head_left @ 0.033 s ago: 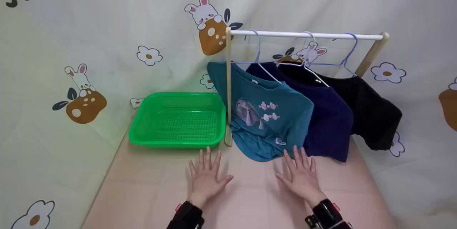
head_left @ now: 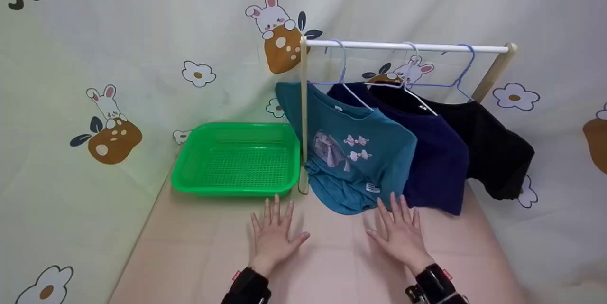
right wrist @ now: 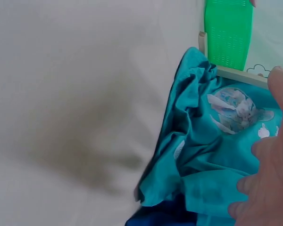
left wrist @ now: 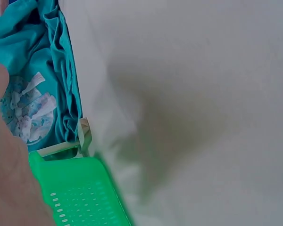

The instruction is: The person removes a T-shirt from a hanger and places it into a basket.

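In the head view, my left hand [head_left: 274, 242] is spread with straight fingers over the pink tabletop, just in front of a green plastic basket [head_left: 234, 193]. My right hand [head_left: 403, 237], also spread and holding nothing, has its fingertips near the lower edge of a teal shirt [head_left: 365, 128]; whether they touch it I cannot tell. That shirt hangs at the front of a small rack [head_left: 408, 47] with a white rail. Behind it hang a navy shirt [head_left: 434, 152] and a black shirt [head_left: 498, 147], all on thin hangers. The right wrist view shows the teal shirt's bunched hem [right wrist: 179, 141].
The basket stands left of the rack's wooden post [head_left: 304, 119], close against it. A patterned cloth wall [head_left: 156, 33] with rabbits and flowers rises behind and at both sides. The pink tabletop [head_left: 327, 271] stretches in front of basket and rack.
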A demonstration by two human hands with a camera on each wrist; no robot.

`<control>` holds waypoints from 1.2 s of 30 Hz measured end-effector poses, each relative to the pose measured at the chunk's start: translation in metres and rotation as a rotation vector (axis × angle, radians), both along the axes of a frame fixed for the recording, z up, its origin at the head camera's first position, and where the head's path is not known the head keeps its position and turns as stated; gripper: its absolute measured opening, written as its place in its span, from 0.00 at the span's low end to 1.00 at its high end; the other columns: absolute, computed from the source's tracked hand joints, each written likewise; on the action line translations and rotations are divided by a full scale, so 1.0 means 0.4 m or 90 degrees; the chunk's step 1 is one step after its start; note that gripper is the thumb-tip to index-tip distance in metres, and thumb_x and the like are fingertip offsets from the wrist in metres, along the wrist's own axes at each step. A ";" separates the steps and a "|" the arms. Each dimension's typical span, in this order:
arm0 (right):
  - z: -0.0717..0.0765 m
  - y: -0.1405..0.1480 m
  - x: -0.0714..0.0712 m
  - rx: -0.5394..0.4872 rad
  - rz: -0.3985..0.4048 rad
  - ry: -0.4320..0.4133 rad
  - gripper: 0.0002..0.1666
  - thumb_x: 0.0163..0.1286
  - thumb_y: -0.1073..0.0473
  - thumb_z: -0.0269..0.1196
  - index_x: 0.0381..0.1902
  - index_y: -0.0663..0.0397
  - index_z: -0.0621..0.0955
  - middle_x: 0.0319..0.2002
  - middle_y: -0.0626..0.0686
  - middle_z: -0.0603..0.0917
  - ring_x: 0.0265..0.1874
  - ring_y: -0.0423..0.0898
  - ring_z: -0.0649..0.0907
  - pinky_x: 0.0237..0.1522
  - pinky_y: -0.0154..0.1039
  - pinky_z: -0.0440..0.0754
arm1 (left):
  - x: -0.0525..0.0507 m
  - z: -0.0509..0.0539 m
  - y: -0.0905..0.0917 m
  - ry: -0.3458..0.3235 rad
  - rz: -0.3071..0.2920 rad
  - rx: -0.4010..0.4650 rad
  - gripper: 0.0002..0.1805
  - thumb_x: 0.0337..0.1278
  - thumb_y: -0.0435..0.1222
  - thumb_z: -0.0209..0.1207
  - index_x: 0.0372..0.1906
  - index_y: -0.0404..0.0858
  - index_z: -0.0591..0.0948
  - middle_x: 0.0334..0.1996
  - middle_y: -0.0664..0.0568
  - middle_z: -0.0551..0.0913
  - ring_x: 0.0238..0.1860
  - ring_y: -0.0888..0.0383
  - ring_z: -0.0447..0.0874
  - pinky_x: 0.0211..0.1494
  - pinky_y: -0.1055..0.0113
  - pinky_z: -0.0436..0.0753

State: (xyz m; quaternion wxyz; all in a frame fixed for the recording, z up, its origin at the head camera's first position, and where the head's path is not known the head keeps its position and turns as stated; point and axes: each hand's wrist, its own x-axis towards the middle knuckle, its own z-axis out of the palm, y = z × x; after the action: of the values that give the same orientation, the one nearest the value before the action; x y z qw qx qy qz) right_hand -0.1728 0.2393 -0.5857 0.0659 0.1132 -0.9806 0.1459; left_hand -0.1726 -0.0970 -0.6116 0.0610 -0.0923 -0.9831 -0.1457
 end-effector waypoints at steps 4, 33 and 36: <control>0.027 0.004 -0.010 -0.004 0.005 0.053 0.51 0.64 0.34 0.64 0.77 0.53 0.62 0.77 0.65 0.52 0.75 0.65 0.47 0.68 0.70 0.40 | 0.000 0.018 -0.008 0.022 -0.003 0.007 0.52 0.55 0.73 0.47 0.78 0.45 0.59 0.78 0.36 0.46 0.76 0.34 0.41 0.67 0.27 0.39; 0.438 -0.071 -0.283 -0.147 0.071 0.266 0.39 0.70 0.45 0.63 0.71 0.60 0.68 0.65 0.63 0.73 0.65 0.60 0.69 0.67 0.58 0.62 | -0.131 0.254 -0.015 0.229 0.022 0.088 0.54 0.47 0.72 0.58 0.74 0.42 0.66 0.70 0.38 0.67 0.71 0.35 0.58 0.67 0.32 0.52; 0.461 -0.094 -0.313 -0.168 0.070 0.234 0.38 0.72 0.46 0.61 0.72 0.60 0.66 0.65 0.63 0.73 0.65 0.60 0.70 0.67 0.56 0.64 | -0.139 0.249 0.002 0.244 0.019 0.102 0.54 0.47 0.70 0.60 0.73 0.40 0.67 0.67 0.38 0.70 0.68 0.36 0.63 0.64 0.35 0.58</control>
State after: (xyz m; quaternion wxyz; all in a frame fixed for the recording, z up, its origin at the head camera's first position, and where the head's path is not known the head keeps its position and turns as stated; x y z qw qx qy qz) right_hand -0.2982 0.2019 -0.4013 0.2496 0.1813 -0.9170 0.2530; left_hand -0.2280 -0.0962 -0.5118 0.2561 -0.0986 -0.9401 -0.2024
